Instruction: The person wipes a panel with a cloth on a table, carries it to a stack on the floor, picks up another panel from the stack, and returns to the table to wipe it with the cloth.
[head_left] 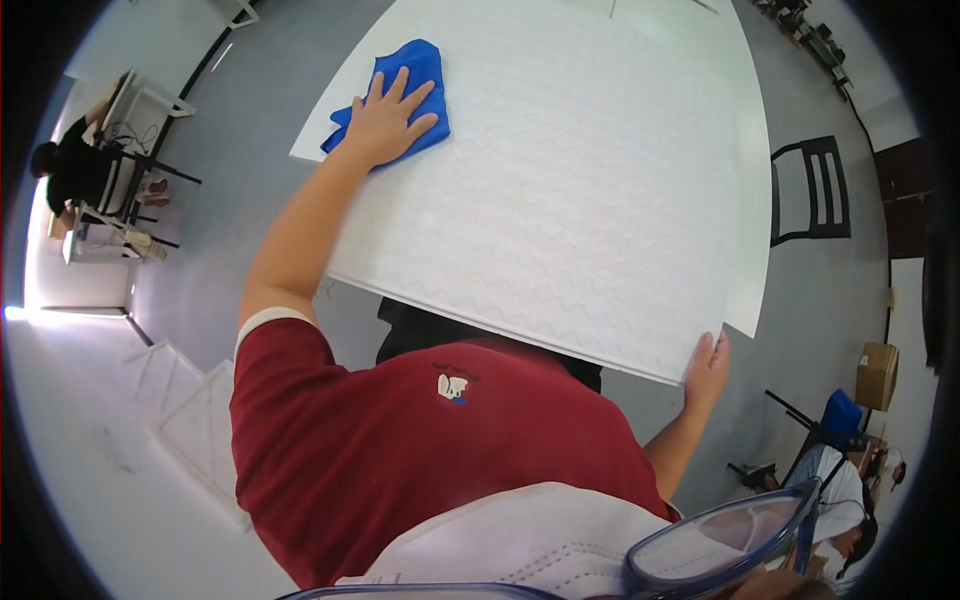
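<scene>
My left hand [383, 122] lies flat with its fingers spread on a blue cloth [425, 68], pressing it against a white surface near the far left corner. The cloth is crumpled, and part of it is hidden under the palm. A large white panel [560, 200] with a faint embossed zigzag pattern lies in front of my body. At the panel's near right corner, my right hand [707, 372] grips the edge, thumb on the side and the other fingers partly out of sight.
The panel rests on a white table [748, 240], whose right edge shows beyond it. A black chair [825, 188] stands to the right. A cardboard box [877, 376] and a seated person [840, 500] are at lower right. Another person [90, 165] sits at a desk far left.
</scene>
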